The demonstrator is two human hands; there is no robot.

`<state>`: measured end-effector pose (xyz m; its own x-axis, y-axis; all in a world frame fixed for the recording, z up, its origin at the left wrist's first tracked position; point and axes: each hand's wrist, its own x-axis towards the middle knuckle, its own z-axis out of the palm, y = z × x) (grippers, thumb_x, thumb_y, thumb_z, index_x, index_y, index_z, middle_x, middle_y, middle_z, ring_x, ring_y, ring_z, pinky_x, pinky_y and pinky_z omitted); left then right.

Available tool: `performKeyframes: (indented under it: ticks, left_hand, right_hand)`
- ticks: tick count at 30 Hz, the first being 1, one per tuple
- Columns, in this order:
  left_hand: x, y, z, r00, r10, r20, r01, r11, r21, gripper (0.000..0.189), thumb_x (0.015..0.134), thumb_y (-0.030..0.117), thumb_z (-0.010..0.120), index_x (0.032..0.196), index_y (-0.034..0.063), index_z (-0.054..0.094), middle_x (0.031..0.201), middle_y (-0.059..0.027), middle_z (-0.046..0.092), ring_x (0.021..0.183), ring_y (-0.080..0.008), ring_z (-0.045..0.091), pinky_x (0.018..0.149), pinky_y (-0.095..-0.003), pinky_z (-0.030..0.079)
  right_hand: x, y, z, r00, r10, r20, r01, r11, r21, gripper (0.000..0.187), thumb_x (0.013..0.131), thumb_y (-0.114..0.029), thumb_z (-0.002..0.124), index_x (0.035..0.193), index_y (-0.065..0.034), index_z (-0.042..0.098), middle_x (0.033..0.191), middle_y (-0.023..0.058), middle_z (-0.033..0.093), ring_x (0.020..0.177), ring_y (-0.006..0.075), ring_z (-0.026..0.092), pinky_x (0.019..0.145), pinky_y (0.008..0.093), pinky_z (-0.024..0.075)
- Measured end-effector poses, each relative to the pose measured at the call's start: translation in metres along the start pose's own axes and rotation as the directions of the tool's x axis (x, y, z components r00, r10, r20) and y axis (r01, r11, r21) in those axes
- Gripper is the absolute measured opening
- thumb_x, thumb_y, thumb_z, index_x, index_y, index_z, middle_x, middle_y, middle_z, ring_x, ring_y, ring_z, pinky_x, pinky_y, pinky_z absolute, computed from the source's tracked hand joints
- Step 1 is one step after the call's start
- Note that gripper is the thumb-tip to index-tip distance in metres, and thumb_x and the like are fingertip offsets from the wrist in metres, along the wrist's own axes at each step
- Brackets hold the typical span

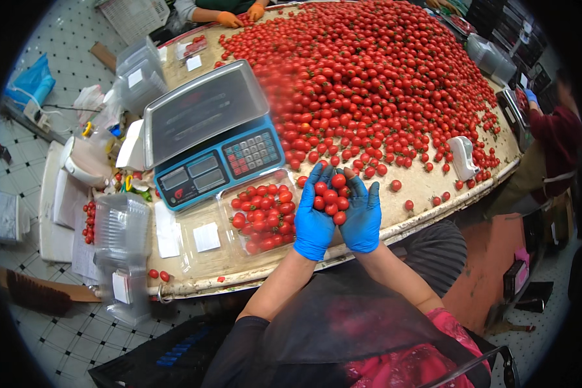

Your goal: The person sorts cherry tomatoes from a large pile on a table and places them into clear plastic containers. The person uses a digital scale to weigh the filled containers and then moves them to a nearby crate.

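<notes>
Both my hands wear blue gloves with darkened fingers. My left hand [315, 213] and my right hand [361, 213] are cupped side by side, palms up, around a small heap of cherry tomatoes [331, 196]. Just left of them, a clear plastic clamshell box [227, 228] lies with its lid folded out and its tray holding many cherry tomatoes [264, 213]. A white paper label [206, 236] lies at the lid. Behind the box stands a blue digital scale [218, 165] with a bare metal pan. A large pile of cherry tomatoes [368, 72] spreads over the table beyond my hands.
Stacked clear boxes [121, 233] stand at the table's left edge, near a white container [82, 160]. A white dispenser-like object [463, 157] stands at the right. A person in orange gloves [230, 19] works at the far side; another person in dark red [555, 140] stands at the right.
</notes>
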<state>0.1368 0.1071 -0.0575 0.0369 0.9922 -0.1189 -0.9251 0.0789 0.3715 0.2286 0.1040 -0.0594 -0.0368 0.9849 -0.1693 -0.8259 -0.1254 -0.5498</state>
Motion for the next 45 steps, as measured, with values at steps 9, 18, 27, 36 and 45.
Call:
performKeyframes:
  ticks: [9,18,27,36,45]
  left_hand:
    - [-0.012,0.054,-0.007,0.932,0.354,-0.073,-0.306,0.88,0.364,0.045,0.106,0.03,0.039,0.137,0.0008,0.053,0.137,-0.0107,0.055,0.127,-0.0207,0.051,0.111,-0.0355,0.039]
    - [-0.024,0.131,-0.037,0.691,0.723,-0.012,-0.439,0.432,0.788,0.042,0.105,0.024,0.036,0.128,-0.0025,0.059,0.127,-0.0139,0.062,0.12,-0.0246,0.056,0.11,-0.0381,0.038]
    - [-0.043,0.032,-0.003,0.87,0.128,0.475,-0.479,0.003,0.878,0.048,0.094,0.026,0.064,0.134,0.0014,0.055,0.13,-0.0208,0.055,0.12,-0.0359,0.054,0.106,-0.0433,0.041]
    - [0.049,-0.06,-0.002,0.958,0.105,0.268,-0.137,-0.652,0.746,0.107,0.084,0.065,0.062,0.157,0.0021,0.015,0.158,-0.0346,0.009,0.147,-0.0508,0.006,0.116,-0.0638,0.005]
    - [0.024,-0.073,0.002,0.877,-0.242,0.415,-0.472,-0.595,0.651,0.084,0.089,0.052,0.061,0.152,0.0032,0.032,0.155,-0.0307,0.025,0.141,-0.0467,0.029,0.117,-0.0596,0.016]
  right_hand:
    - [0.008,0.036,0.049,0.957,0.222,0.187,-0.201,0.972,-0.123,0.078,0.099,-0.066,0.032,0.142,-0.0023,0.045,0.143,0.0153,0.047,0.134,0.0279,0.046,0.115,0.0424,0.0342]
    - [0.022,0.053,0.047,0.918,0.173,0.356,-0.074,0.958,-0.276,0.076,0.104,-0.06,0.023,0.141,0.002,0.046,0.147,0.0161,0.046,0.141,0.0245,0.036,0.122,0.0381,0.0164]
    - [0.052,-0.076,-0.055,0.902,-0.202,0.381,0.424,0.247,-0.872,0.042,0.098,-0.02,0.06,0.137,-0.0055,0.053,0.146,0.0116,0.047,0.137,0.0243,0.042,0.112,0.0377,0.0346]
    - [0.118,-0.168,-0.139,0.877,-0.098,0.471,0.295,-0.665,-0.686,0.066,0.091,-0.041,0.066,0.147,-0.0124,0.044,0.157,0.022,0.029,0.144,0.0435,0.029,0.115,0.0504,0.0303]
    - [0.061,-0.142,-0.117,0.905,0.239,0.353,0.42,-0.638,-0.645,0.08,0.089,-0.059,0.058,0.154,-0.0184,0.033,0.164,0.021,0.006,0.15,0.044,0.007,0.112,0.0703,0.0133]
